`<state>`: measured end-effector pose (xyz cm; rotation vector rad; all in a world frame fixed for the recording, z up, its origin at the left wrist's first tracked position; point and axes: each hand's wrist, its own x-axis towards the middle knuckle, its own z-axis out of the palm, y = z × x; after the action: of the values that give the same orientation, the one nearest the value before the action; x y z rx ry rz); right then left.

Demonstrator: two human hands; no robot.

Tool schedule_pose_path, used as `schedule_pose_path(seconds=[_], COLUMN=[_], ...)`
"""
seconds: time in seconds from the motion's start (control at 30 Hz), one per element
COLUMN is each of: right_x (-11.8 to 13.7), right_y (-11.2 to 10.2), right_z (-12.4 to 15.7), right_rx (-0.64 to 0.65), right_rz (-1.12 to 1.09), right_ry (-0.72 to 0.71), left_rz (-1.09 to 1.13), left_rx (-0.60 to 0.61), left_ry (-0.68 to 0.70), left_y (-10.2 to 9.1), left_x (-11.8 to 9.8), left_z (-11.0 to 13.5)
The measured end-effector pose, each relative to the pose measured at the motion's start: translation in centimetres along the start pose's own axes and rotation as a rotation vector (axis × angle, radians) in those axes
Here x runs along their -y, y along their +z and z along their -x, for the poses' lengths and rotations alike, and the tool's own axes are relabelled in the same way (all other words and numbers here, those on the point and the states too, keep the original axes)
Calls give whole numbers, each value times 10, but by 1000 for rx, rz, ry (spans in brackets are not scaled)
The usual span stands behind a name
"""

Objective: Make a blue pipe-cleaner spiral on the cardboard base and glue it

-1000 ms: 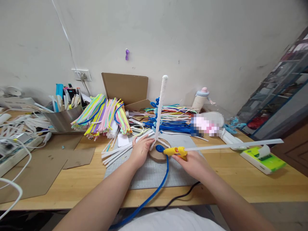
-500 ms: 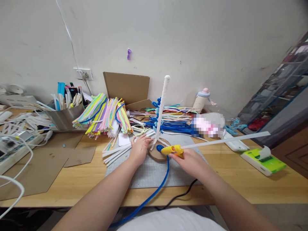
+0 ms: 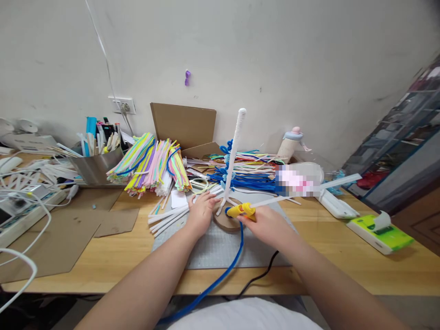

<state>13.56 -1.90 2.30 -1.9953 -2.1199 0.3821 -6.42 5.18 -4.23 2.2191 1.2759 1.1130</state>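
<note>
In my right hand (image 3: 270, 224) is a yellow hot glue gun (image 3: 245, 210) with a long white glue stick (image 3: 275, 200) sticking out of its back. Its nozzle end is over a round cardboard base (image 3: 227, 223), by a small blue coil partly hidden behind it. A white fuzzy post (image 3: 233, 156) with splayed feet rises from that base. Beside the feet, my left hand (image 3: 201, 213) rests with fingers stretched out, holding nothing visible. From the base a blue pipe cleaner (image 3: 227, 272) trails toward my lap.
Under the base lies a grey cutting mat (image 3: 209, 252). Pipe cleaner bundles (image 3: 154, 162), a pen holder (image 3: 99, 167) and a bottle (image 3: 288, 145) stand along the back. A tissue pack (image 3: 380, 233) is at right, cardboard sheets (image 3: 65, 229) at left. A black cord (image 3: 256, 277) crosses the front edge.
The glue gun has shifted slightly left over the base, and its glue stick now slants up more steeply. My left hand stays by the post; the whole view has moved slightly.
</note>
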Motion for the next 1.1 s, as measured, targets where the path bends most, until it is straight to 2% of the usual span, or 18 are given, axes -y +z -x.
schedule_pose_path(seconds=[0.2,0.53,0.7,1.1], right_x=[0,7,7,15], right_y=[-10,-15,-14,-18], right_z=[-6,-9,-15,-22], right_rx=[21,14,20,-8], right_rz=[-36,104,108,110], right_ry=[-85,-39,-69,-42], left_rz=[-7,-18,-19,-21], left_rx=[4,16,28,36], left_ry=[-7,-18,-31,-31], left_y=[-1,-1,-2,-3], left_x=[0,0,-2,-2], left_z=[0,1,1,2])
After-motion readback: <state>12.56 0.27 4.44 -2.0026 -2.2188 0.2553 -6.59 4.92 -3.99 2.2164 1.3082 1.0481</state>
